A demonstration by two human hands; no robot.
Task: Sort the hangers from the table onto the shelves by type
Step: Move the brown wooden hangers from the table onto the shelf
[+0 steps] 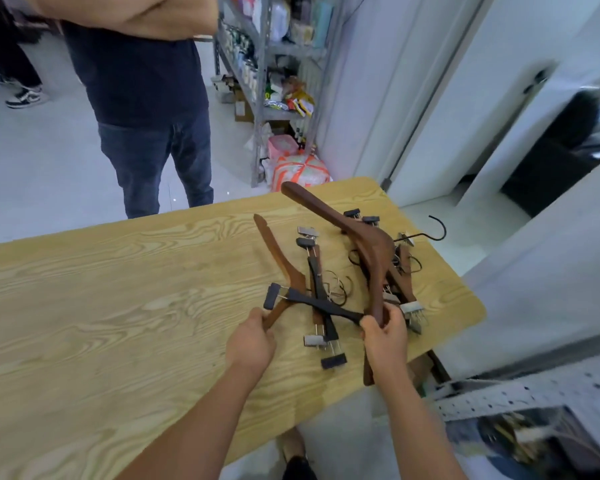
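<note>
Brown flat hanger (278, 261) lies on the table (118, 289), its end gripped by the left hand (250, 341). The right hand (385, 337) grips a second brown one, the raised hanger (369, 247), tilted over tangled clip hangers (317, 289), too overlapped to count.

Findings on my own person: my left hand (248, 344) and right hand (385, 336) are bare. My left forearm (194, 427) and right forearm (416, 420) are bare along their whole visible length. Low between them my foot (293, 445) shows beside something black, too blurred to identify.
</note>
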